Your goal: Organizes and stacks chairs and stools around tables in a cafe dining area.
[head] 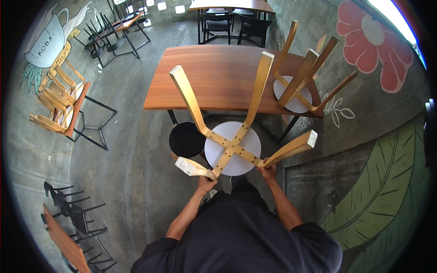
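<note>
An upside-down stool with a round white seat and four bent wooden legs is held in front of my body, its legs pointing up. My left hand grips the bend of its near left leg, and my right hand grips the bend of its near right leg. Beyond the stool stands a wooden table with a dark metal frame. Another upturned stool rests with its white seat on the table's right end. A stool with a round black seat stands below the near edge, to the left.
At the left, a table bears several upturned wooden stools. Black chairs lie by another table at the lower left. A further table with black chairs stands at the back. A painted concrete wall runs along the right.
</note>
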Motion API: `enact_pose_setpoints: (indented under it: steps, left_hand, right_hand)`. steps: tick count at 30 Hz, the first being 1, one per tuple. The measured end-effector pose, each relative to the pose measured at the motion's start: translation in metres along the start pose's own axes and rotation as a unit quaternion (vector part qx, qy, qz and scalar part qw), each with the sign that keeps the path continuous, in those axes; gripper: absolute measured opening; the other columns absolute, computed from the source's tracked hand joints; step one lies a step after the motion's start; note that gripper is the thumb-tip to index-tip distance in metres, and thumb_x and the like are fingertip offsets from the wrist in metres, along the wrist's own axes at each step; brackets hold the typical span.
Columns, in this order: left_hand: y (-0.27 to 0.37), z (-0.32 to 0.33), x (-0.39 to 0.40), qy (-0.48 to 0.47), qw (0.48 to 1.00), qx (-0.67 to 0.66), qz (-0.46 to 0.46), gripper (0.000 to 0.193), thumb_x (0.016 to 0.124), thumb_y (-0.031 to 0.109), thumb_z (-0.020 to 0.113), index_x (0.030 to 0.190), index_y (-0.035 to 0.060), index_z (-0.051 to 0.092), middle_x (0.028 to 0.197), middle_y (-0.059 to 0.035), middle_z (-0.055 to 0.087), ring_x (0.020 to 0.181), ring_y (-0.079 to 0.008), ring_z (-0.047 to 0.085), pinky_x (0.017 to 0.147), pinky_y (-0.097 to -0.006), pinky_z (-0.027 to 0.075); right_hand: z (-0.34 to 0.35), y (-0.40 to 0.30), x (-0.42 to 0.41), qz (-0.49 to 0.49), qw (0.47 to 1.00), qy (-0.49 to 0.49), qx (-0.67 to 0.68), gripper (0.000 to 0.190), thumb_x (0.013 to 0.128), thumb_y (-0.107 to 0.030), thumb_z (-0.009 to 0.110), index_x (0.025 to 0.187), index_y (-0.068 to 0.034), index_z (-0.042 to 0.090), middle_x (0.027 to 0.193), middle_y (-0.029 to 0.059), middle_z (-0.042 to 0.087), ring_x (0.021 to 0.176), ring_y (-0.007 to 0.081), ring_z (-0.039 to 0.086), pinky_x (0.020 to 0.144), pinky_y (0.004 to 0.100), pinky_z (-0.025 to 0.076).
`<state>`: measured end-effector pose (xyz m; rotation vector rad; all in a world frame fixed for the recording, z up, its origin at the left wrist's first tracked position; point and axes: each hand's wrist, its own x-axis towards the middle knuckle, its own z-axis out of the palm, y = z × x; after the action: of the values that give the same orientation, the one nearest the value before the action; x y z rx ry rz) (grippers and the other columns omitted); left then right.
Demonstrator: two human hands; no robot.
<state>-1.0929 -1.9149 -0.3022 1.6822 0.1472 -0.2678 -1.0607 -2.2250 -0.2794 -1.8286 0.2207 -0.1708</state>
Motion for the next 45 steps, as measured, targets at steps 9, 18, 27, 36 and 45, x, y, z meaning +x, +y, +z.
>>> enact_pose_setpoints:
  steps: [9,18,27,36,45]
  left_hand:
    - [-0.025,0.025,-0.115,-0.013,0.957,0.073,-0.281,0.038,0.063,0.000,0.074,0.099,-0.0025,0.061,0.093,-0.0135,0.066,0.084,-0.0216,0.063,0.076,-0.0325,0.050]
    - [-0.051,0.065,-0.090,-0.070,0.910,0.049,-0.405,0.036,0.068,0.008,0.066,0.102,0.0024,0.058,0.082,-0.0065,0.062,0.065,-0.0135,0.057,0.054,-0.0266,0.047]
    - [-0.111,0.096,0.016,-0.005,0.935,0.125,-0.332,0.045,0.076,0.031,0.065,0.108,-0.0007,0.060,0.094,-0.0102,0.065,0.085,-0.0186,0.062,0.075,-0.0305,0.048]
    - [-0.172,0.087,0.133,0.028,0.917,0.270,-0.292,0.062,0.077,0.055,0.056,0.097,-0.0031,0.065,0.084,-0.0224,0.065,0.082,-0.0373,0.063,0.073,-0.0414,0.049]
    - [-0.202,0.049,0.234,0.027,0.917,0.282,-0.282,0.062,0.078,0.058,0.054,0.070,-0.0028,0.064,0.063,-0.0193,0.060,0.068,-0.0361,0.062,0.062,-0.0434,0.045]
  right_hand:
    - [-0.029,0.050,-0.131,0.315,0.948,-0.023,0.050,0.039,0.067,0.007,0.058,0.103,-0.001,0.046,0.089,0.0073,0.048,0.076,0.0188,0.058,0.062,0.0282,0.058]
    - [-0.087,0.115,-0.165,0.397,0.902,-0.154,-0.076,0.054,0.066,0.000,0.061,0.118,-0.001,0.046,0.097,0.0119,0.055,0.084,0.0232,0.060,0.068,0.0327,0.057]
    - [-0.071,0.155,-0.074,0.480,0.864,-0.145,-0.048,0.048,0.080,-0.030,0.062,0.114,0.000,0.047,0.095,0.0220,0.061,0.092,0.0308,0.061,0.071,0.0403,0.055]
    - [0.000,0.233,0.037,0.371,0.862,-0.115,-0.326,0.062,0.083,-0.057,0.047,0.103,0.001,0.050,0.099,0.0254,0.060,0.097,0.0411,0.057,0.080,0.0449,0.044]
    - [0.071,0.270,0.130,0.359,0.838,-0.104,-0.397,0.065,0.082,-0.059,0.042,0.099,0.002,0.053,0.094,0.0268,0.060,0.097,0.0404,0.057,0.081,0.0441,0.043]
